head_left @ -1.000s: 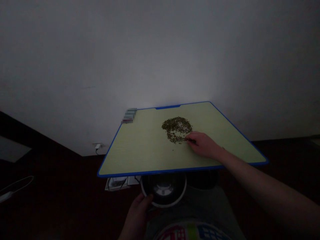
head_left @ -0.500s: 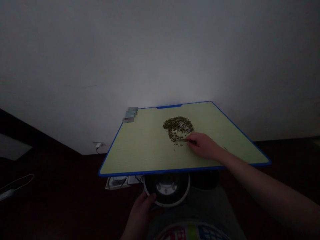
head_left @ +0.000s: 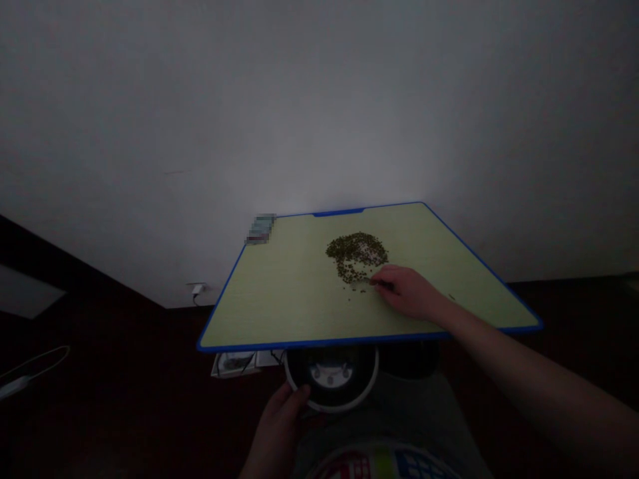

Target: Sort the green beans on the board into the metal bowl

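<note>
Small greenish-brown beans or grains [head_left: 349, 247] lie in a loose ring on the pale yellow-green tabletop [head_left: 279, 299], with a lighter patch at the right of the heap. At the near edge of the heap is my right hand [head_left: 404, 289], its fingers pinched on something thin and dark whose kind I cannot make out. Below the table's front edge, my left hand [head_left: 282, 416] grips the left rim of a round bowl [head_left: 344, 406], thumb over the edge. The bowl has a white rim and a dark inside with a bright reflection. Part of it is hidden under the table.
The table's blue edge [head_left: 319, 344] stands against a grey wall [head_left: 319, 106]. A blurred packet [head_left: 261, 229] lies at the back left corner. Under the table are a white box [head_left: 234, 364] and a second dark round container [head_left: 412, 359]. A plug [head_left: 198, 291] sits in the wall.
Almost nothing differs. My right hand stays pinched at the heap's near edge with a few grains shifted beside it; the bowl and my left hand have moved very slightly left.
</note>
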Demonstrator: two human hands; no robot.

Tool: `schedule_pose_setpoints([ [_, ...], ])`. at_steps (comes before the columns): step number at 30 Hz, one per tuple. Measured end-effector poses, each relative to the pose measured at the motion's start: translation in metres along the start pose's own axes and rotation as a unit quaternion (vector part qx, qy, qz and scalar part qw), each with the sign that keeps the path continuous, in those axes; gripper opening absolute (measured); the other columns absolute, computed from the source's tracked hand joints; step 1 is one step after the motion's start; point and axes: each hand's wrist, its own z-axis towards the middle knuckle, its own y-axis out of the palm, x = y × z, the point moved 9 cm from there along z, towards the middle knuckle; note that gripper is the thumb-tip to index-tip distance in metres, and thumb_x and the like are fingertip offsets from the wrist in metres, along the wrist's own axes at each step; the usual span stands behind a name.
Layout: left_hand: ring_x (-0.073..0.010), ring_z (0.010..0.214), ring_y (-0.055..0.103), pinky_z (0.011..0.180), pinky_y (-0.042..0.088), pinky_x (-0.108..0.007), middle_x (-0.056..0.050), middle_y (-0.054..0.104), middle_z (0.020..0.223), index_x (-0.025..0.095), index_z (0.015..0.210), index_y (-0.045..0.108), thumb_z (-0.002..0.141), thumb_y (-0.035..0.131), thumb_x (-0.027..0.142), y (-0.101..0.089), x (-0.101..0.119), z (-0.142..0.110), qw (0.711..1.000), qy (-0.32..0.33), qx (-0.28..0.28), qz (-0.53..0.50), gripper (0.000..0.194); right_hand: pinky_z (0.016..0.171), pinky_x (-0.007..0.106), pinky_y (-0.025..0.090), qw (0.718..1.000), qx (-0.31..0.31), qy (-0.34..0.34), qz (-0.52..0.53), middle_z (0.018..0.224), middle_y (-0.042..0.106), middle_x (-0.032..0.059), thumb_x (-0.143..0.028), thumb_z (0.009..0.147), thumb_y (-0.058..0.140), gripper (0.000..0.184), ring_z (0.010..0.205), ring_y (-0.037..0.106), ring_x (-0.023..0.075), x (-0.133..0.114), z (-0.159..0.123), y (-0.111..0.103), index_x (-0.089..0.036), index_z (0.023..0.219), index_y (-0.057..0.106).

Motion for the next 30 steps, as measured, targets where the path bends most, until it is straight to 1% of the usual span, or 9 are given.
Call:
schedule_pose_setpoints([
  [3, -0.0337, 0.088, 0.075, 0.077, 0.058, -0.041, -0.015, 0.082, 0.087, 0.013, 0.09, 0.075, 0.065, 0.082, 0.028, 0.002, 0.0, 0.0, 1.0, -0.002, -0.007, 0.002, 0.03, 0.08, 0.033, 0.048, 1.0, 0.001, 0.001, 0.009, 0.095, 0.071, 0.0098, -0.013, 0.085, 0.053, 0.023, 0.087, 0.063, 0.0206, 0.0, -0.001, 0.0, -0.016, 0.097, 0.072],
  [6, -0.0335, 0.092, 0.075, 0.081, 0.057, -0.041, -0.014, 0.082, 0.088, 0.014, 0.091, 0.075, 0.066, 0.081, 0.026, 0.003, 0.001, -0.001, 1.0, 0.0, -0.01, -0.004, 0.029, 0.081, 0.033, 0.048, 1.0, 0.001, -0.003, 0.004, 0.096, 0.071, 0.01, -0.014, 0.085, 0.052, 0.025, 0.089, 0.064, 0.021, -0.003, -0.001, 0.002, -0.016, 0.099, 0.073],
  [9, -0.0326, 0.093, 0.075, 0.083, 0.056, -0.041, -0.012, 0.082, 0.085, 0.014, 0.089, 0.075, 0.065, 0.081, 0.024, 0.002, 0.001, -0.001, 1.0, -0.001, -0.004, -0.014, 0.026, 0.08, 0.033, 0.047, 1.0, -0.003, 0.0, -0.013, 0.095, 0.071, 0.0101, -0.015, 0.087, 0.051, 0.026, 0.089, 0.064, 0.0212, -0.006, 0.002, 0.004, -0.016, 0.101, 0.073],
  [12, -0.0329, 0.093, 0.075, 0.081, 0.057, -0.04, -0.011, 0.082, 0.081, 0.015, 0.087, 0.074, 0.065, 0.081, 0.025, 0.001, 0.0, -0.001, 1.0, -0.004, 0.001, -0.01, 0.025, 0.08, 0.033, 0.046, 1.0, 0.0, -0.002, -0.025, 0.094, 0.071, 0.0105, -0.017, 0.089, 0.05, 0.025, 0.088, 0.063, 0.0213, -0.009, 0.006, 0.005, -0.015, 0.1, 0.072],
  [15, -0.0339, 0.092, 0.075, 0.078, 0.057, -0.04, -0.012, 0.081, 0.08, 0.014, 0.085, 0.074, 0.065, 0.081, 0.028, 0.002, 0.004, 0.0, 1.0, 0.012, 0.006, 0.003, 0.025, 0.078, 0.032, 0.045, 1.0, -0.002, -0.006, -0.024, 0.091, 0.07, 0.0099, -0.016, 0.089, 0.051, 0.023, 0.085, 0.061, 0.0209, -0.011, 0.01, 0.007, -0.015, 0.096, 0.072],
  [18, -0.0342, 0.091, 0.075, 0.078, 0.057, -0.041, -0.013, 0.081, 0.086, 0.014, 0.088, 0.074, 0.063, 0.081, 0.028, 0.002, 0.008, -0.001, 0.999, 0.03, 0.017, 0.012, 0.029, 0.076, 0.031, 0.044, 1.0, -0.012, -0.012, -0.021, 0.089, 0.07, 0.0085, -0.015, 0.088, 0.052, 0.02, 0.083, 0.06, 0.0199, -0.015, 0.013, 0.009, -0.016, 0.093, 0.072],
  [22, -0.034, 0.09, 0.075, 0.077, 0.058, -0.041, -0.013, 0.082, 0.086, 0.014, 0.089, 0.074, 0.063, 0.081, 0.027, 0.003, 0.006, -0.001, 0.999, 0.026, 0.021, -0.006, 0.031, 0.076, 0.03, 0.043, 0.999, -0.025, -0.023, -0.001, 0.09, 0.07, 0.0085, -0.012, 0.086, 0.054, 0.02, 0.084, 0.061, 0.0194, -0.023, 0.011, 0.013, -0.016, 0.096, 0.071],
  [27, -0.0329, 0.091, 0.075, 0.079, 0.058, -0.04, -0.011, 0.082, 0.083, 0.015, 0.089, 0.074, 0.065, 0.08, 0.025, 0.005, 0.001, 0.001, 1.0, 0.003, -0.004, -0.013, 0.027, 0.076, 0.03, 0.045, 0.998, -0.04, -0.025, 0.035, 0.091, 0.071, 0.0084, -0.009, 0.084, 0.054, 0.022, 0.083, 0.062, 0.0186, -0.039, 0.004, 0.017, -0.016, 0.095, 0.072],
  [30, -0.0328, 0.093, 0.075, 0.08, 0.058, -0.041, -0.01, 0.082, 0.082, 0.016, 0.091, 0.074, 0.067, 0.079, 0.023, 0.006, 0.001, 0.002, 1.0, 0.0, -0.016, -0.019, 0.026, 0.077, 0.03, 0.045, 0.997, -0.046, -0.031, 0.052, 0.092, 0.071, 0.0086, -0.01, 0.084, 0.054, 0.021, 0.083, 0.062, 0.0182, -0.05, 0.001, 0.021, -0.015, 0.094, 0.071],
])
